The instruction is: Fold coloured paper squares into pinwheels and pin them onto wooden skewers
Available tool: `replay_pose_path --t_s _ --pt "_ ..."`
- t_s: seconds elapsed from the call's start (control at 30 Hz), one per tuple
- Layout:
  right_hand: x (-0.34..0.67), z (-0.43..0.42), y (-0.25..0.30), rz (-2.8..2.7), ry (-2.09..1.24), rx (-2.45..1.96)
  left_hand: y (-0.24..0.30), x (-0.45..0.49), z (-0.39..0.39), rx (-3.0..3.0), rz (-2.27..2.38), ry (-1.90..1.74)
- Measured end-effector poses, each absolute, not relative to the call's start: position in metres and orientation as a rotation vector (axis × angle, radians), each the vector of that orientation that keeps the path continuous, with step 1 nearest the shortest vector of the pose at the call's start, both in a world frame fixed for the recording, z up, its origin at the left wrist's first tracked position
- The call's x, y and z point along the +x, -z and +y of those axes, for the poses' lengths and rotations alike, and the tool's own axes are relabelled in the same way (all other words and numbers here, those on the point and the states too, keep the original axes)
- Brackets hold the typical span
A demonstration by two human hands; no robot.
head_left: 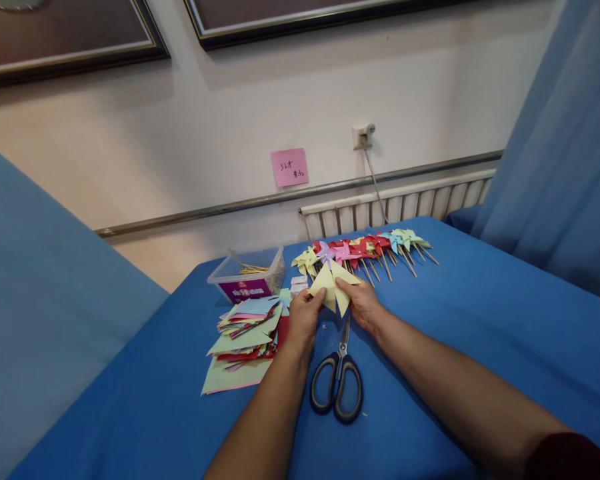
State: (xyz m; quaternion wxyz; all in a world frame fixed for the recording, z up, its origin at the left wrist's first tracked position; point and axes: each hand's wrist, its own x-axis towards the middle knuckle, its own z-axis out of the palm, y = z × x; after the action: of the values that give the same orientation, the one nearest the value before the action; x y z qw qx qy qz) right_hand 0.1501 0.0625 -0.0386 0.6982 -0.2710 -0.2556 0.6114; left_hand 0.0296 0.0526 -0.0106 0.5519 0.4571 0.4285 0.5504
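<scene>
Both hands hold a pale yellow paper pinwheel (333,285) just above the blue table (480,333). My left hand (304,317) pinches its left side with closed fingers. My right hand (363,301) grips its right edge, fingers closed on the paper. Black-handled scissors (338,381) lie on the table directly below the hands, blades pointing away from me. A stack of cut coloured paper squares (244,340) sits just left of my left hand.
A row of finished pinwheels on wooden sticks (365,252) lies behind the hands. A clear plastic box (247,275) with sticks stands at the back left. A radiator (400,207) and a wall with a pink note (289,167) are beyond. Blue curtains hang at both sides.
</scene>
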Motion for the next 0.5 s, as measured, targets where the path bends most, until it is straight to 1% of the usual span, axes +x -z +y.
replay_pose_path --t_s 0.37,0.5 --pt "0.147 0.06 0.048 -0.75 -1.337 -0.745 0.008 0.027 0.054 0.857 0.866 -1.379" --pt "0.147 0.061 0.05 -0.782 -1.358 -0.745 0.013 0.025 0.057 0.862 0.898 -1.381"
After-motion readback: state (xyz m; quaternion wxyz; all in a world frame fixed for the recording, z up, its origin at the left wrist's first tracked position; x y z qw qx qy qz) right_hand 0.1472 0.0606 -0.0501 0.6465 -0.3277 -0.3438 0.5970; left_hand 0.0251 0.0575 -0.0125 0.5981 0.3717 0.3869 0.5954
